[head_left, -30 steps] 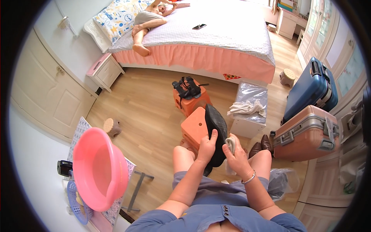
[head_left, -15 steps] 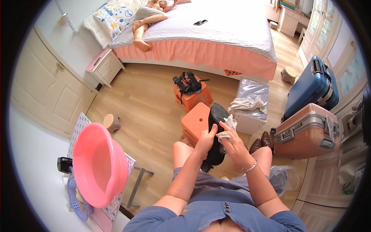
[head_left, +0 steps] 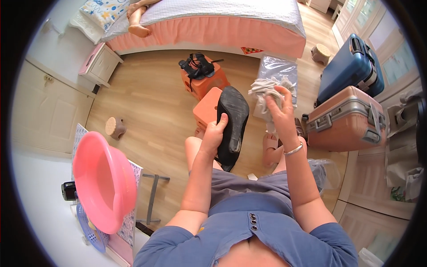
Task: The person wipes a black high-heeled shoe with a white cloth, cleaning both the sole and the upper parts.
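Note:
My left hand [head_left: 213, 137] is closed around a black heeled shoe [head_left: 234, 116], its thumb on the edge of the worn sole, which faces up. My right hand [head_left: 282, 113] grips a pale, crumpled cloth [head_left: 270, 99] off to the right of the shoe, apart from it. Part of this cloth overlaps other whitish fabric on a plastic-covered box [head_left: 278, 66], so where one ends is hard to tell. Beneath the shoe's far left side is an orange stool [head_left: 205, 109]. A pair of black strappy sandals [head_left: 198, 66] rests on another orange stool [head_left: 213, 82] beyond it.
At left, a pink basin [head_left: 124, 187] stands on a small table beside a blue basket [head_left: 91, 229]. A blue suitcase [head_left: 349, 69] and a pink suitcase [head_left: 344, 118] stand at right. A person's bare leg [head_left: 138, 22] lies on the bed [head_left: 209, 33]. A small round stool [head_left: 115, 127] is left.
My right hand and the cloth have moved away from the shoe, rightward toward the box. The shoe has turned so its sole shows more fully. The whole view has shifted downward.

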### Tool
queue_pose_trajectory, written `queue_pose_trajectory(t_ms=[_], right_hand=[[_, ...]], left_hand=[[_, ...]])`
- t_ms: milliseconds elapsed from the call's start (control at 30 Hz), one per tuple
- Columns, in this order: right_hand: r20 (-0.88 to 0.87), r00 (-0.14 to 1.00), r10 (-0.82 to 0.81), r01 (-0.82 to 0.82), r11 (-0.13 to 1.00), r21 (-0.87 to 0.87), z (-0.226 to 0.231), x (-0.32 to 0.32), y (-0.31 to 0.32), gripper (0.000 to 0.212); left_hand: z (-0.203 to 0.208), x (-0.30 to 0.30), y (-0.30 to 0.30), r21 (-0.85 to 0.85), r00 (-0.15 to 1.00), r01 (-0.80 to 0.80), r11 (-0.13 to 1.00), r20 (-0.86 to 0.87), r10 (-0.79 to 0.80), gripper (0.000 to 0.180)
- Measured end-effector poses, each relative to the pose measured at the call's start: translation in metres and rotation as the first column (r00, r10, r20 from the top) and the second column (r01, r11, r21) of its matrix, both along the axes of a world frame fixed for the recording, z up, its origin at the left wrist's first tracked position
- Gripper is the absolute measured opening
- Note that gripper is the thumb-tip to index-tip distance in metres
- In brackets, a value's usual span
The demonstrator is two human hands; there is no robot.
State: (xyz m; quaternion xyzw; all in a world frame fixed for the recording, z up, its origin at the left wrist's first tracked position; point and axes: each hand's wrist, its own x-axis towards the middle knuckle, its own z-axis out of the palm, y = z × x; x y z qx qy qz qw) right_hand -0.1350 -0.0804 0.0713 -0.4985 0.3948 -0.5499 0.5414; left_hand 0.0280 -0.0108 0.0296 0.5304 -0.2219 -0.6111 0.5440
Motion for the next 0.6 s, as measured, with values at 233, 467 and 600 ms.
queue_pose_trajectory(t_ms=[233, 467, 600], right_hand=[[-0.476, 0.879, 0.014, -0.285, 0.818, -0.500, -0.017, 0.038, 0.007, 0.017], [-0.492, 0.762, 0.421, -0.619, 0.697, -0.362, -0.019, 0.032, 0.038, 0.019], [-0.096, 0.934, 0.345, -0.335, 0.936, 0.109, -0.017, 0.009, 0.011, 0.030]], left_hand=[[-0.005, -0.008, 0.002, -0.028, 0.997, 0.021, 0.999, -0.068, -0.023, 0.040], [-0.017, 0.003, 0.011, 0.009, 0.999, -0.039, 0.999, 0.005, 0.039, 0.039], [-0.014, 0.012, 0.008, 0.019, 0.999, 0.042, 0.999, -0.033, -0.042, 0.044]])
